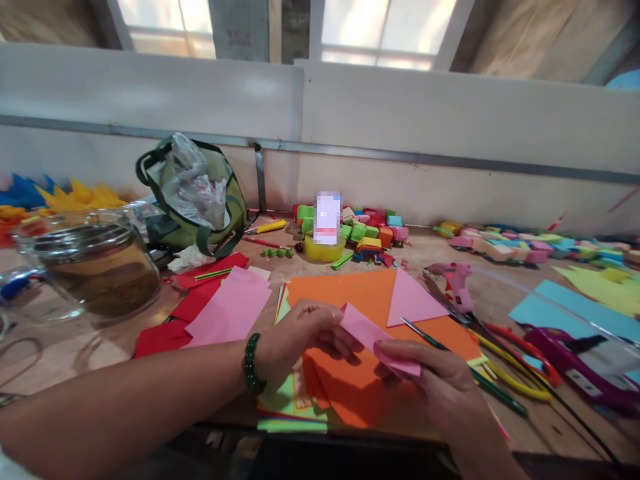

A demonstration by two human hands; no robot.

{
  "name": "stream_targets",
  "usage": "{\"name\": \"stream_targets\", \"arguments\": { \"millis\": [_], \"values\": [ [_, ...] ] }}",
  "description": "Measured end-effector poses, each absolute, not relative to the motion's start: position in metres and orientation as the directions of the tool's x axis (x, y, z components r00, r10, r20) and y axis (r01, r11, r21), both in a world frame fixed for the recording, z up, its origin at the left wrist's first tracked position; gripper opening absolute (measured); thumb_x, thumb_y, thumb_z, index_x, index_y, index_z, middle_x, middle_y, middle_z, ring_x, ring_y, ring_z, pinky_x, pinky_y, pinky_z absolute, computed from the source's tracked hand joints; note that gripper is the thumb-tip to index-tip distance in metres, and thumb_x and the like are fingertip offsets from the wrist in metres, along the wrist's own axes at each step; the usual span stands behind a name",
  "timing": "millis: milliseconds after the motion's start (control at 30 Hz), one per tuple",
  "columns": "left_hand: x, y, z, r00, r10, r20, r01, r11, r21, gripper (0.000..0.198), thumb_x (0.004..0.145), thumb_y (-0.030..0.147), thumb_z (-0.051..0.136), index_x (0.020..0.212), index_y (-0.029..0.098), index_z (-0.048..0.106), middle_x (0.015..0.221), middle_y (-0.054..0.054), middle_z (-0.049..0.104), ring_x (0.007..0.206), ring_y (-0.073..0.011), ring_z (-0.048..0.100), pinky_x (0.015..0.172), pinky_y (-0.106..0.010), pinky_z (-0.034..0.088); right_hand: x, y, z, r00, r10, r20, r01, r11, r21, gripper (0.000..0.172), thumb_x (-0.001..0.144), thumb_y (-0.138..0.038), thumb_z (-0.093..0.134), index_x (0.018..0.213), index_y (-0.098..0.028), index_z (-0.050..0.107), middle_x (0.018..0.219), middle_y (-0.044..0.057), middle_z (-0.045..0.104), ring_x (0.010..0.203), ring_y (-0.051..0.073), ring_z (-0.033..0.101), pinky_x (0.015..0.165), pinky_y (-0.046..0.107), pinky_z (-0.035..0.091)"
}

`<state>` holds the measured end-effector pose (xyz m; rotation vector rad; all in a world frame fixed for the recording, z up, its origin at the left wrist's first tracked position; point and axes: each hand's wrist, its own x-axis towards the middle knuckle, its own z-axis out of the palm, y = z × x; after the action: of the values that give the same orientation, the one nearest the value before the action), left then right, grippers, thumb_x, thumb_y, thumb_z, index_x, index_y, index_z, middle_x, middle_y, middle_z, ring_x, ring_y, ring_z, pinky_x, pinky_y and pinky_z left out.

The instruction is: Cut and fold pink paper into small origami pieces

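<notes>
Between my two hands is a folded strip of pink paper [367, 330], held above a stack of coloured sheets. My left hand [313, 330], with a dark green bead bracelet [253, 363] at the wrist, pinches the strip's upper left end. At its lower right end my right hand [433, 373] grips it, thumb on top and the other fingers partly hidden underneath. Beneath lies an orange sheet [345, 290], topping the stack. A pink paper triangle [414, 301] rests on it, and a dark green pen-like stick [425, 333] passes behind my right hand.
Pink sheets [230, 303] and red paper [163, 337] lie left, near a glass jar [95, 267] and a green bag [200, 193]. A phone [328, 217] stands before folded paper pieces. Right are a pink glue gun [457, 280], a purple glue gun [575, 367] and yellow-handled scissors [520, 383].
</notes>
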<state>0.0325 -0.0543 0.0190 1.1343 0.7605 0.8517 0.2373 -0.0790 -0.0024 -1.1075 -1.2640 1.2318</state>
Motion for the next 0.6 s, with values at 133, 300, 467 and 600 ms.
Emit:
{"name": "stream_targets", "arguments": {
  "millis": [133,300,467,600],
  "values": [
    [0.034,-0.059,0.024,0.431,0.901,-0.046,-0.085,0.091,0.992,0.04,0.072,0.051,0.066,0.077,0.011,0.069,0.072,-0.009,0.07,0.067,-0.0161,0.066,0.063,-0.022,0.047,0.239,-0.076,-0.01,-0.126,0.98,0.156,0.017,0.159,-0.987,0.021,0.07,-0.019,0.062,0.078,-0.027,0.079,0.069,0.004,0.074,0.059,0.018,0.067,0.058,0.029,0.058],
    [0.036,-0.058,0.023,0.371,0.928,0.019,-0.005,-0.018,1.0,0.031,0.078,0.041,0.062,0.068,0.012,0.063,0.063,-0.003,0.06,0.061,-0.0115,0.058,0.061,-0.021,0.045,0.249,-0.077,-0.014,-0.278,0.943,0.185,0.173,0.239,-0.956,0.026,0.077,-0.02,0.058,0.091,-0.028,0.078,0.091,0.006,0.076,0.081,0.023,0.071,0.078,0.037,0.058],
    [0.033,-0.057,0.019,0.351,0.924,0.15,0.083,-0.19,0.978,0.023,0.08,0.028,0.057,0.062,0.013,0.057,0.062,0.001,0.05,0.059,-0.0086,0.048,0.056,-0.02,0.039,0.253,-0.072,0.002,-0.369,0.895,0.25,0.214,0.344,-0.914,0.031,0.08,-0.036,0.06,0.107,-0.025,0.07,0.13,0.009,0.059,0.119,0.029,0.054,0.096,0.04,0.048],
    [0.035,-0.06,0.012,0.451,0.854,0.261,0.103,-0.34,0.935,0.023,0.08,0.02,0.057,0.058,0.013,0.055,0.064,0.001,0.05,0.064,-0.009,0.048,0.061,-0.021,0.038,0.228,-0.072,0.013,-0.196,0.953,0.232,0.297,0.283,-0.912,0.034,0.077,-0.041,0.068,0.105,-0.023,0.068,0.091,0.006,0.069,0.08,0.018,0.064,0.067,0.026,0.053]
  ]
}}
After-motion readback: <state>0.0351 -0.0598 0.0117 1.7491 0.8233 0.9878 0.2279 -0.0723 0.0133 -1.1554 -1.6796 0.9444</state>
